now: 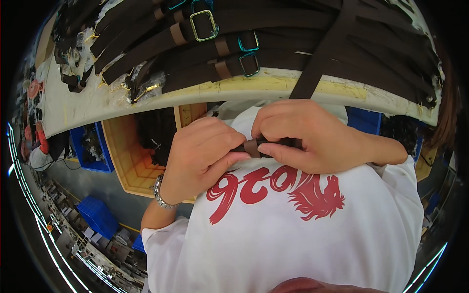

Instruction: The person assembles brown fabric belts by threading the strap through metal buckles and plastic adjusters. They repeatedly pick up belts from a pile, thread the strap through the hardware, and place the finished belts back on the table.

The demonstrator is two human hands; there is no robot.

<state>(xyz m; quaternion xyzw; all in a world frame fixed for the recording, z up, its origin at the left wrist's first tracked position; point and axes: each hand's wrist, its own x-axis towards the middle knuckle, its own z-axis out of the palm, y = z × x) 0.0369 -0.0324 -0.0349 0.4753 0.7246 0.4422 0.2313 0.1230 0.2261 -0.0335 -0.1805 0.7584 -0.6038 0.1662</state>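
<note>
A dark brown belt strap (309,84) hangs over the table edge and comes down behind my right hand. Close to my chest, my left hand (201,152) and my right hand (310,134) pinch a dark strap from either side, fingers bent and thumbs toward each other. A lighter brown belt loop (252,148) sits around the strap between the thumbs. Whether this piece joins the hanging strap is hidden by my right hand. A metal watch circles my left wrist.
Many dark belt straps lie across the white table (195,100), some with a rectangular metal buckle (203,25) and brown loops. Clear plastic wrap (149,88) lies among them. Below stand a wooden bin (122,156) and a blue crate (100,156). A person (41,151) is at far left.
</note>
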